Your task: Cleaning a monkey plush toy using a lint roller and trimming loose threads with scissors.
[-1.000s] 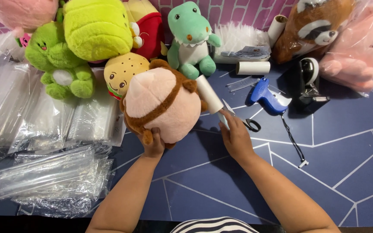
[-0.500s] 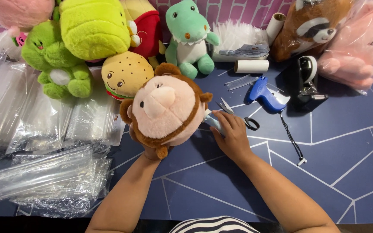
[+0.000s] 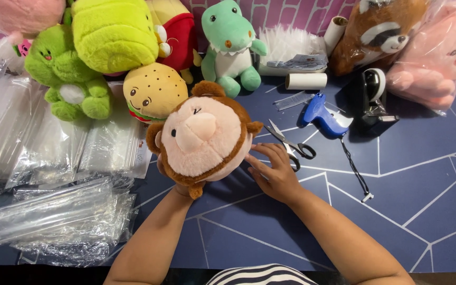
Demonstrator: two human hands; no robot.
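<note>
Turned face-up since a moment ago, the round brown monkey plush (image 3: 204, 138) now shows its pink face to the camera, and the white roll seen beside it earlier is gone from view. The left hand (image 3: 171, 182) sits under the toy at its 7 o'clock edge, mostly hidden; it seems to cup the plush from below, though how far its fingers are curled cannot be told. The right hand (image 3: 274, 174) lies open and flat on the blue counter (image 3: 423, 211), fingertips just touching the plush at its 4 o'clock side.

Risk, as judged from here: the scissors (image 3: 290, 145) lie just beyond the right hand at its 1 o'clock, blades pointing toward the toy, so a careless sweep could nick fingers or snag fabric. Propped on one hand only, the plush could also roll toward the burger plush (image 3: 154, 92) at its 10 o'clock, or onto the clear bags (image 3: 59, 214) at its 8 o'clock.
</note>
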